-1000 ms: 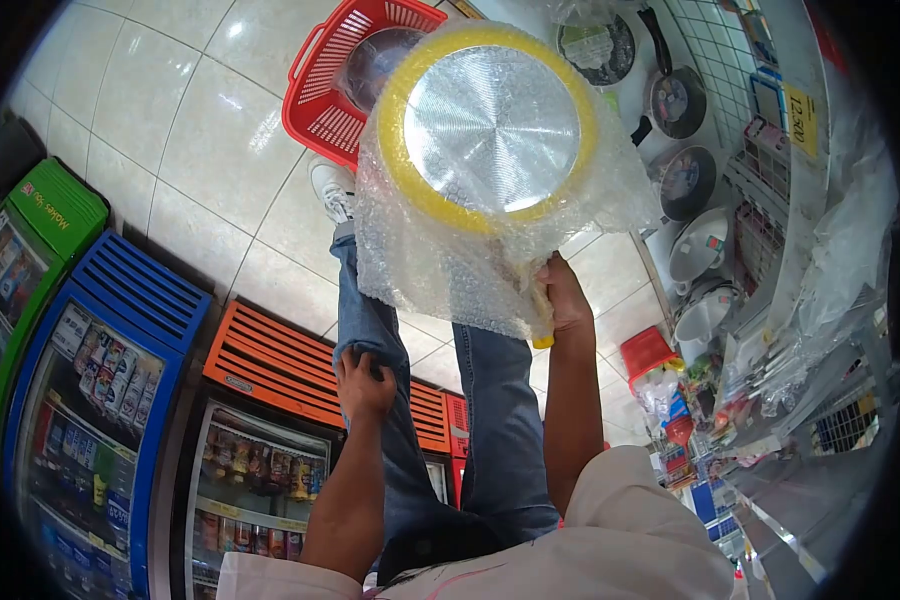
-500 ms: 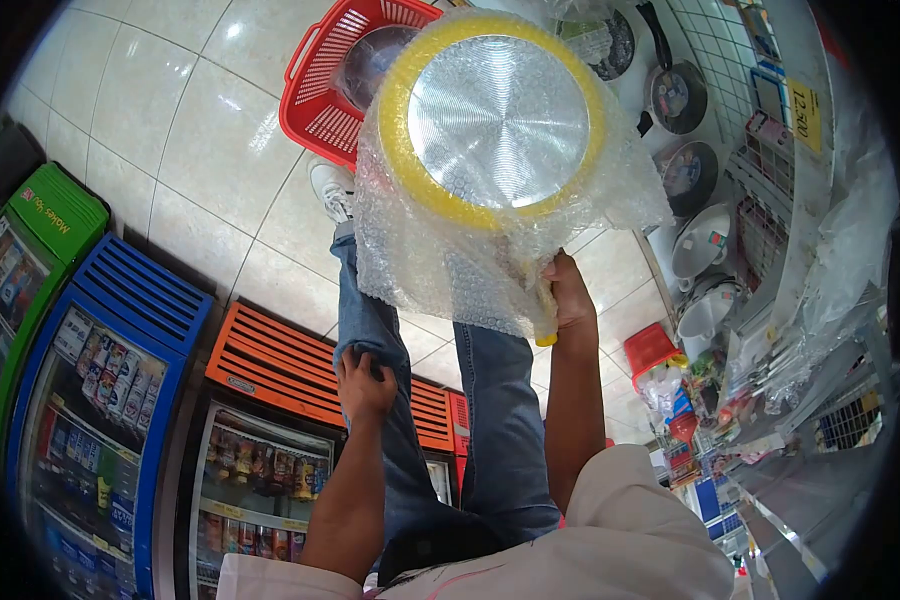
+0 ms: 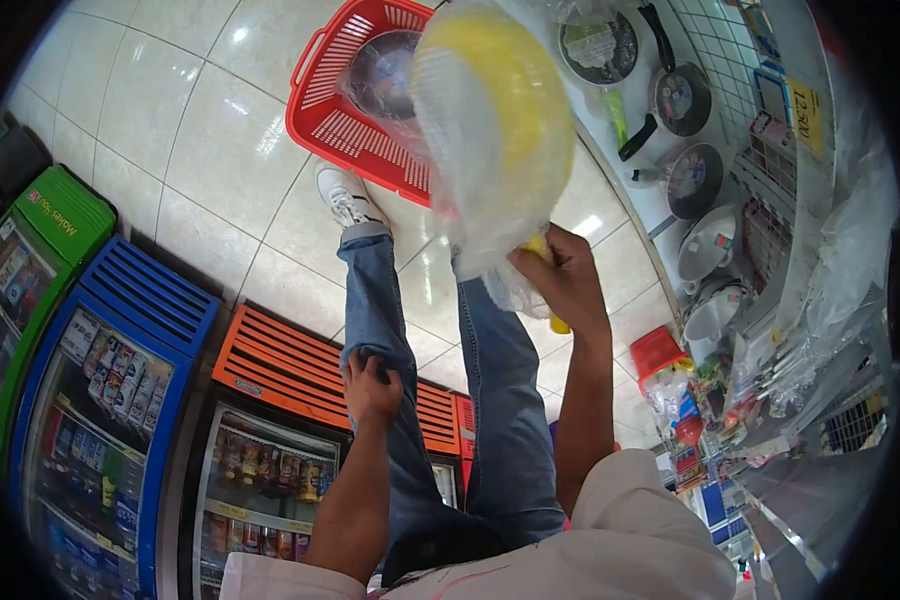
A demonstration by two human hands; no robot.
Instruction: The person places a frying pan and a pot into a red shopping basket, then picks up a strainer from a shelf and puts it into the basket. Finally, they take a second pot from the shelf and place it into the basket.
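My right hand (image 3: 560, 275) is closed around the yellow handle of a frying pan (image 3: 500, 110) wrapped in bubble wrap. The pan is yellow, blurred by motion and tilted partly edge-on, held above the floor and just right of a red basket (image 3: 335, 140). Inside the basket lies another pan (image 3: 385, 75) in clear wrapping, partly hidden by the held one. My left hand (image 3: 373, 387) rests on my left knee, fingers bent over the jeans, with no object visible in it.
Several pans, such as a dark frying pan (image 3: 682, 98), sit on a white shelf (image 3: 605, 110) at the right. Drink coolers with blue (image 3: 150, 290) and orange (image 3: 280, 350) tops line the left. A red container (image 3: 655, 350) stands lower right. Tiled floor (image 3: 240, 150) lies between.
The wrapped pan has turned from showing its round metal base to a narrower, tilted view. More of the basket and shelf pans now shows. My left hand stays on the knee.
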